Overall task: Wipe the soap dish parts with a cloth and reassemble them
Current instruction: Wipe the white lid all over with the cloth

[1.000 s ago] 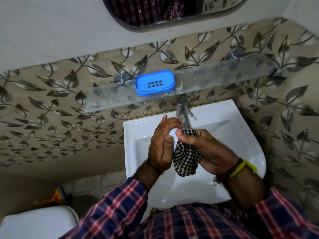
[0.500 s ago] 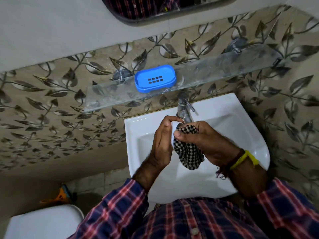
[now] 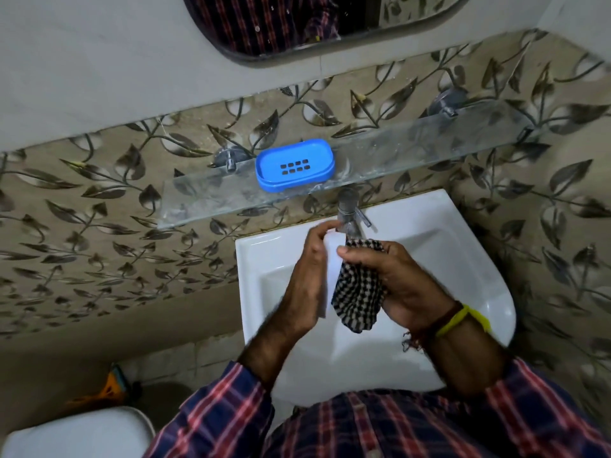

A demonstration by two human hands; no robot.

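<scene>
A blue soap dish tray [image 3: 294,165] with drain slots sits on the glass shelf [image 3: 413,150] above the basin. Over the white basin [image 3: 463,259], my left hand [image 3: 305,279] holds a white soap dish part [image 3: 332,256] on edge, mostly hidden behind the fingers. My right hand [image 3: 396,282] grips a black-and-white checked cloth [image 3: 358,292] and presses it against the white part. The cloth's loose end hangs down below my hands.
A metal tap [image 3: 350,213] stands just behind my hands at the basin's back edge. A mirror [image 3: 297,21] hangs on the wall above. A white toilet lid [image 3: 76,434] lies at lower left, with an orange object [image 3: 110,388] on the floor nearby.
My hands have stayed together over the basin, with the cloth shifting slightly on the white part. The camera has tilted a little, so the shelf sits lower in view.
</scene>
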